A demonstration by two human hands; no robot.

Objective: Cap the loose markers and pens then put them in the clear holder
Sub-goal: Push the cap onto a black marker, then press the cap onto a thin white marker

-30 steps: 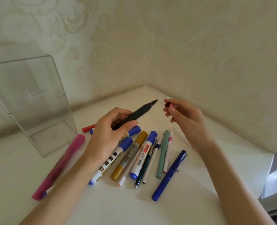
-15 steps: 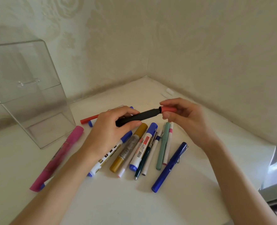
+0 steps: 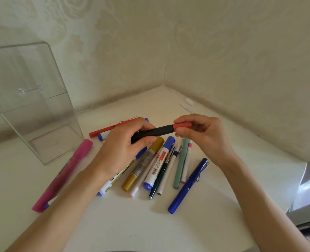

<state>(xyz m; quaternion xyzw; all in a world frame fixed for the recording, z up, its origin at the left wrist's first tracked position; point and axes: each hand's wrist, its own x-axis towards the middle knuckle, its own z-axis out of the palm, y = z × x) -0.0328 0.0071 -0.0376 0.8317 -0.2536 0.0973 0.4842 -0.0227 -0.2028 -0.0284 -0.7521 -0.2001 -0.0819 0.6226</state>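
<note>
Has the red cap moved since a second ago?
Yes. The red cap, pinched by the right hand, went from apart to seated on the black marker held by the left hand.

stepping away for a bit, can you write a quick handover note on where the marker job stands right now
Left hand: shut on the black marker, held above the pile.
Right hand: fingers pinching the red cap, which sits on the marker's tip end.
Clear holder: upright at the left of the white table, nothing in it.
On the table: pink marker, red pen, gold marker, blue-capped white marker, green pen, blue pen and a few more in the pile.
Done: black marker capped, or nearly so.
Left: put it in the holder, then check caps on the rest and load them.
</note>
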